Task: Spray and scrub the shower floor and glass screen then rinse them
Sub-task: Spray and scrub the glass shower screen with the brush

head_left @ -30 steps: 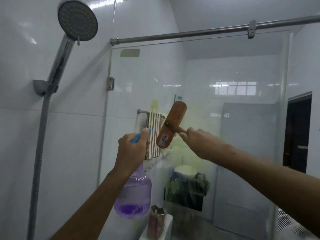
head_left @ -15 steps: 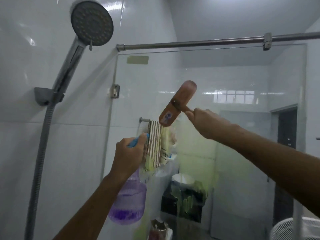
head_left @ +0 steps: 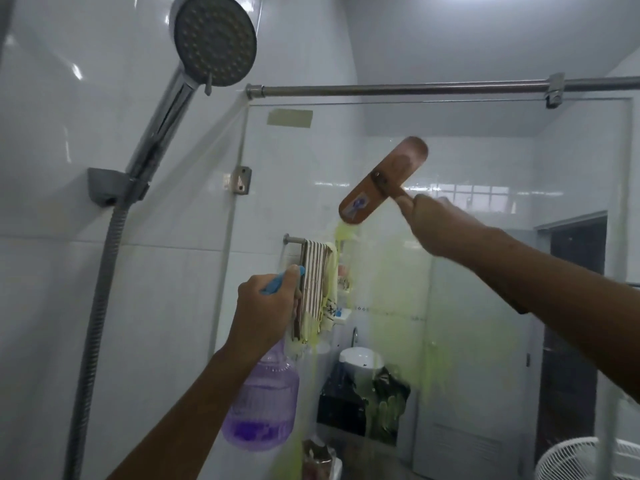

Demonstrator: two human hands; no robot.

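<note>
My right hand [head_left: 438, 221] grips the handle of a brown wooden scrub brush [head_left: 382, 180], whose head is pressed tilted against the glass screen [head_left: 485, 161]. Yellow-green foam streaks run down the glass below the brush. My left hand [head_left: 266, 306] holds a clear purple spray bottle [head_left: 261, 407] by its blue trigger, lower and to the left, close to the glass. A little purple liquid sits at the bottle's bottom. The shower floor is out of view.
A shower head [head_left: 214, 39] on a metal hose [head_left: 97, 306] hangs on the tiled wall at the left. A steel rail [head_left: 415, 89] tops the glass. Behind the glass are a striped towel [head_left: 317, 282], a basin [head_left: 360, 362], a dark doorway and a white fan [head_left: 588, 459].
My right hand has swept the brush upward and to the right on the glass, leaving more foam below. My view has tilted up. The left hand with the bottle has stayed about level.
</note>
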